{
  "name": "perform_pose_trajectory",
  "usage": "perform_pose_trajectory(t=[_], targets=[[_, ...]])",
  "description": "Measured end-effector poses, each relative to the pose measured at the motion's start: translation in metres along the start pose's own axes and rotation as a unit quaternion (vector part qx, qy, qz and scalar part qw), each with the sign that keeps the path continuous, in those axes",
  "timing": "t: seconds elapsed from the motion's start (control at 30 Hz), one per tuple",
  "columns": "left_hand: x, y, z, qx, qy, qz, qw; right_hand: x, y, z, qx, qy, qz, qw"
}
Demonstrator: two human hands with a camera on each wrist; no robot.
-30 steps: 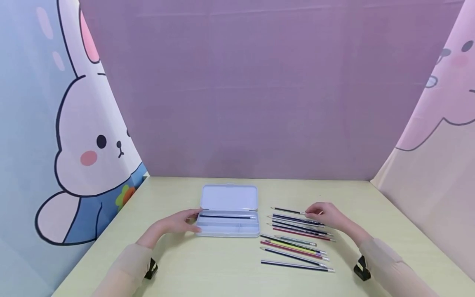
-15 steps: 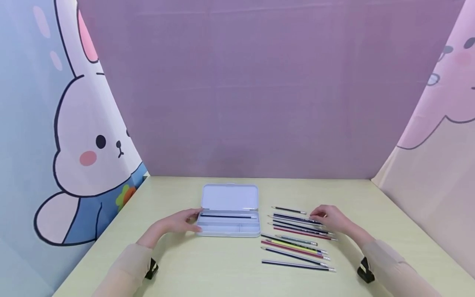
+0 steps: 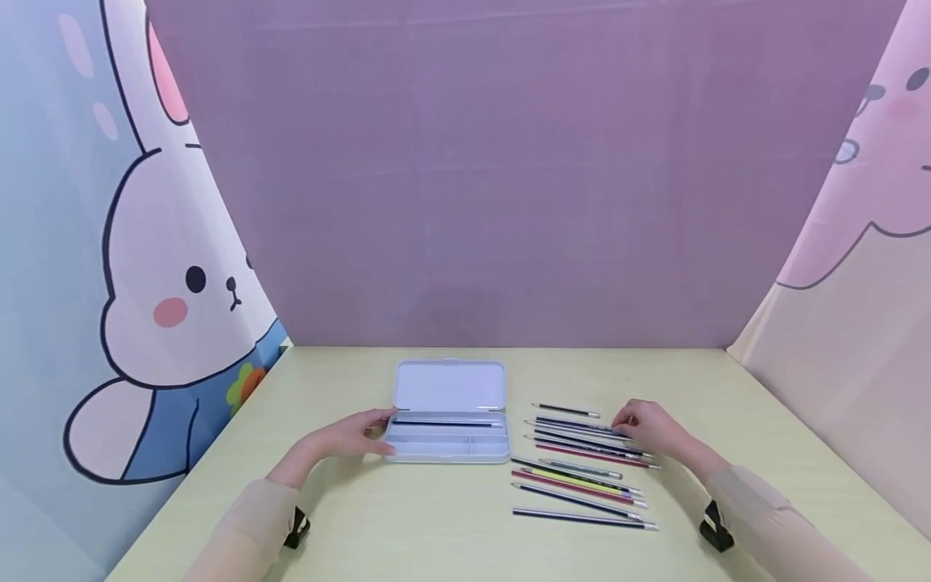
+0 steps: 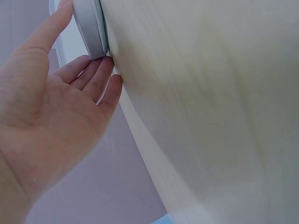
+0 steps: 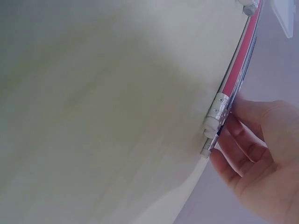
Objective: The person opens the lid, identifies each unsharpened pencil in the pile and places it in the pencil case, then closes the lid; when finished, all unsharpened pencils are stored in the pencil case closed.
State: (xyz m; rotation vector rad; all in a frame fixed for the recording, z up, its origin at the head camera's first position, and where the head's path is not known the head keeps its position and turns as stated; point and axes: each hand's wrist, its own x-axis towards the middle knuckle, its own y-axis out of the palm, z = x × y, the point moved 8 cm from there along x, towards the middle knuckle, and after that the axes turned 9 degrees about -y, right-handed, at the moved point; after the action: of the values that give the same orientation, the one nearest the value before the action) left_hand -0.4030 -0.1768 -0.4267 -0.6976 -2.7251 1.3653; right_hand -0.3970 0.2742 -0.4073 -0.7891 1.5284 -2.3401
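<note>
A white pencil case (image 3: 447, 459) lies with its lid (image 3: 451, 386) raised; one dark pencil (image 3: 444, 423) rests in its back compartment. My left hand (image 3: 352, 434) holds the case's left end, thumb at the front corner and fingers toward the back. In the left wrist view the fingertips touch the case's edge (image 4: 91, 28). My right hand (image 3: 650, 426) pinches the eraser end of a dark blue pencil (image 3: 570, 423) in the row on the table. Its fingertips partly hide that end. A short black pencil (image 3: 566, 410) lies just behind.
Several more pencils lie side by side toward the front, among them a yellow pencil (image 3: 575, 480), a red pencil (image 3: 534, 477) and a dark striped pencil (image 3: 575, 518). A purple cloth (image 3: 465, 178) hangs behind the table (image 3: 407, 525). Printed curtains (image 3: 167, 242) flank it.
My right hand has moved off the short black pencil's eraser end, slightly right and toward the front, onto the dark blue pencil. The left hand stays on the case.
</note>
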Motion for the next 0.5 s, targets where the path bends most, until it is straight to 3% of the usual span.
perform_pose_trajectory(t=[0.5], targets=[[-0.0019, -0.0004, -0.0016, -0.002, -0.002, 0.001, 1.0000, 0.0010, -0.0004, 0.0005, -0.023, 0.006, -0.001, 0.9997]])
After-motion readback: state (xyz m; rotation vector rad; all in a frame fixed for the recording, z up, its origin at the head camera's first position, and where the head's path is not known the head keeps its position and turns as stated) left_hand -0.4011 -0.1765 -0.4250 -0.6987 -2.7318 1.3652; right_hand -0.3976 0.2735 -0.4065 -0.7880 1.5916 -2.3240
